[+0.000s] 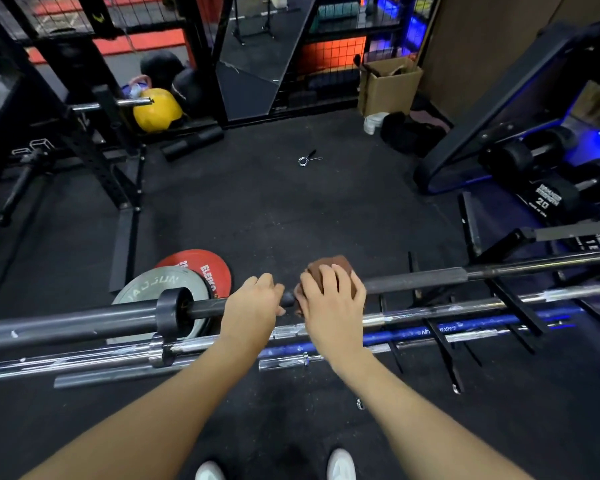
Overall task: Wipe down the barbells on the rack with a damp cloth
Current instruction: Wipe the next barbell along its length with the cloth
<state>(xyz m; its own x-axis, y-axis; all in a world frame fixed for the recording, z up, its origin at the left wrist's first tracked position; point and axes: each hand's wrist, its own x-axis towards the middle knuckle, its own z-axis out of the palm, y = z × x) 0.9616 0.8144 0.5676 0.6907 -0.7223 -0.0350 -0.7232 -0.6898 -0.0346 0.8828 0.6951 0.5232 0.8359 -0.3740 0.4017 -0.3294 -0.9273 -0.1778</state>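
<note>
A black barbell point(413, 282) runs across the view on the low rack point(520, 306). My left hand point(253, 303) grips its shaft just right of the collar. My right hand point(333, 299) holds a brown cloth point(329, 271) wrapped over the same shaft, right beside my left hand. Below it lie a chrome barbell point(84, 358) and a blue barbell point(430, 330) on the rack's lower pegs.
A grey plate point(142, 289) and a red plate point(201, 268) lie on the floor behind the bars. A spring collar point(305, 159) lies mid-floor. A squat rack point(94, 150) stands left, a dumbbell rack point(548, 174) right, a cardboard box point(388, 84) at the back.
</note>
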